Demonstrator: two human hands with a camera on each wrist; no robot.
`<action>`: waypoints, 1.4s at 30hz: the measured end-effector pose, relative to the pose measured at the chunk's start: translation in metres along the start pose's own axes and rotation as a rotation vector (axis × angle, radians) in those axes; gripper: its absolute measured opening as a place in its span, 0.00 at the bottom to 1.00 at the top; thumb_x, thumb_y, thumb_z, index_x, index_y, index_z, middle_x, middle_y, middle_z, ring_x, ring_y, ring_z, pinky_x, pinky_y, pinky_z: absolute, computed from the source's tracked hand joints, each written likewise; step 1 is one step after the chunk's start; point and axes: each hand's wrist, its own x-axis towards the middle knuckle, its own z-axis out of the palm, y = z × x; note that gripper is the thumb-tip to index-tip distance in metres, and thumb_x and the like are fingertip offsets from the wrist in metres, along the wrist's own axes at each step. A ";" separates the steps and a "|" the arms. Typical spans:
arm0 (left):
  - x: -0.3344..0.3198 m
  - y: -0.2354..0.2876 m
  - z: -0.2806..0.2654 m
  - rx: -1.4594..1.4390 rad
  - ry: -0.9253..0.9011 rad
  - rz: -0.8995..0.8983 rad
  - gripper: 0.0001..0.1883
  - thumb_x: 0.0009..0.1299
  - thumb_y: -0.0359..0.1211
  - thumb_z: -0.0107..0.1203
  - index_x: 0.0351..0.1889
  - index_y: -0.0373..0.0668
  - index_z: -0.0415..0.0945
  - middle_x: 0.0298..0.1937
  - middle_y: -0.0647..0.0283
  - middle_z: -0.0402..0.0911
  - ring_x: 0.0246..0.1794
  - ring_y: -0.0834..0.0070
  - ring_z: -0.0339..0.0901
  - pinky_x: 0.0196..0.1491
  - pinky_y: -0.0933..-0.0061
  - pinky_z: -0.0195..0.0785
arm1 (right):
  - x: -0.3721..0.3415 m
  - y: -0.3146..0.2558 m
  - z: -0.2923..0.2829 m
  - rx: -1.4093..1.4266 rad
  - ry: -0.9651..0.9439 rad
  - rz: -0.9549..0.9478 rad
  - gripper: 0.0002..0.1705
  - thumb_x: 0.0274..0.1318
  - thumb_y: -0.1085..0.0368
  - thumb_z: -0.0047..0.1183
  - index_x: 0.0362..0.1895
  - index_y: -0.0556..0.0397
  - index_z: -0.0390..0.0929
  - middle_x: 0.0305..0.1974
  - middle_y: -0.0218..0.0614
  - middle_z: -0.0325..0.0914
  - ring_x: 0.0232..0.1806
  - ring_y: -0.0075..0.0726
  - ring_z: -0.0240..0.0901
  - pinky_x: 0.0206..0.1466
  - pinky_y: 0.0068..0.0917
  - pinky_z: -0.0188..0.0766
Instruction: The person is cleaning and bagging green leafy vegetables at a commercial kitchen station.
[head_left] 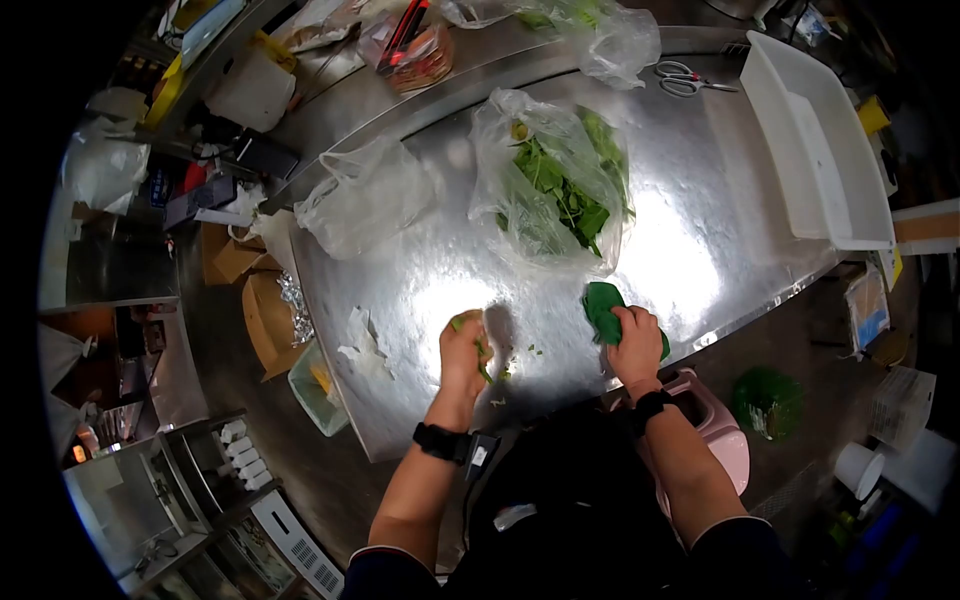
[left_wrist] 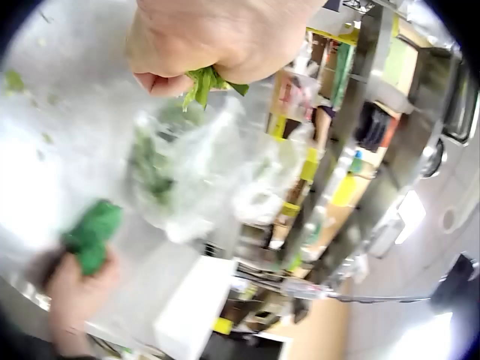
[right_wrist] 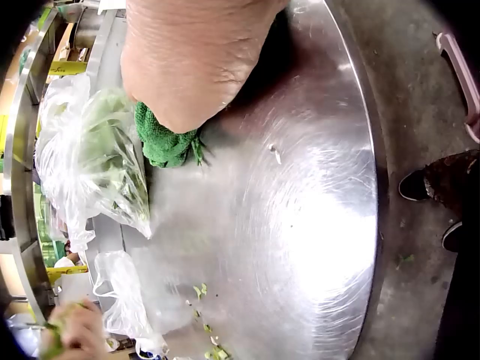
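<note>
My left hand (head_left: 462, 362) is over the near part of the steel table (head_left: 420, 415), its fingers curled round a bit of leafy greens (left_wrist: 201, 84); leaf tips poke out below the fist in the left wrist view. To its right, my right hand (head_left: 637, 352) grips a bunched green cloth (head_left: 603, 308) against the tabletop near the front edge. Small leaf scraps (right_wrist: 214, 349) lie scattered on the metal between the hands. Beyond them sits a clear plastic bag (head_left: 488, 185) with leafy greens (head_left: 560, 190) inside.
An emptied-looking plastic bag (head_left: 365, 200) lies back left, with a torn white scrap (head_left: 367, 345) nearer. Scissors (head_left: 690, 80) lie at the back beside a long white bin (head_left: 800, 150). A pink stool (head_left: 715, 425) stands below the table's front edge.
</note>
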 end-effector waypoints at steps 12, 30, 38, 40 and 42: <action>0.060 0.002 0.156 -0.253 -0.249 -0.028 0.24 0.66 0.52 0.46 0.52 0.45 0.64 0.39 0.65 0.69 0.34 0.74 0.66 0.36 0.70 0.64 | 0.002 0.001 -0.005 0.024 -0.023 -0.017 0.29 0.26 0.71 0.57 0.43 0.44 0.70 0.42 0.37 0.66 0.44 0.47 0.62 0.46 0.37 0.62; 0.046 0.046 0.098 -0.031 -0.354 0.106 0.25 0.70 0.49 0.38 0.57 0.42 0.65 0.63 0.60 0.58 0.61 0.70 0.55 0.57 0.69 0.53 | 0.002 0.002 -0.002 0.001 -0.029 -0.061 0.30 0.27 0.71 0.56 0.44 0.44 0.69 0.44 0.39 0.65 0.45 0.49 0.61 0.46 0.38 0.62; 0.007 0.070 0.054 0.337 -0.284 0.595 0.17 0.68 0.45 0.44 0.45 0.44 0.75 0.48 0.67 0.75 0.51 0.76 0.66 0.45 0.74 0.59 | 0.008 0.009 -0.005 0.055 -0.134 -0.066 0.30 0.31 0.70 0.57 0.47 0.44 0.67 0.44 0.39 0.65 0.46 0.49 0.61 0.47 0.38 0.64; -0.035 0.095 -0.004 -0.139 -0.303 0.047 0.19 0.68 0.46 0.44 0.47 0.42 0.71 0.47 0.62 0.75 0.49 0.74 0.69 0.47 0.72 0.60 | 0.011 0.007 -0.010 0.077 -0.170 -0.091 0.30 0.33 0.70 0.56 0.48 0.44 0.66 0.45 0.39 0.64 0.47 0.49 0.61 0.48 0.39 0.64; -0.073 0.109 -0.063 -0.083 -0.269 -0.057 0.19 0.67 0.45 0.46 0.46 0.41 0.72 0.46 0.61 0.76 0.48 0.74 0.70 0.47 0.72 0.61 | 0.013 0.010 -0.013 0.099 -0.213 -0.102 0.30 0.34 0.70 0.56 0.48 0.43 0.66 0.45 0.39 0.64 0.47 0.50 0.61 0.49 0.39 0.64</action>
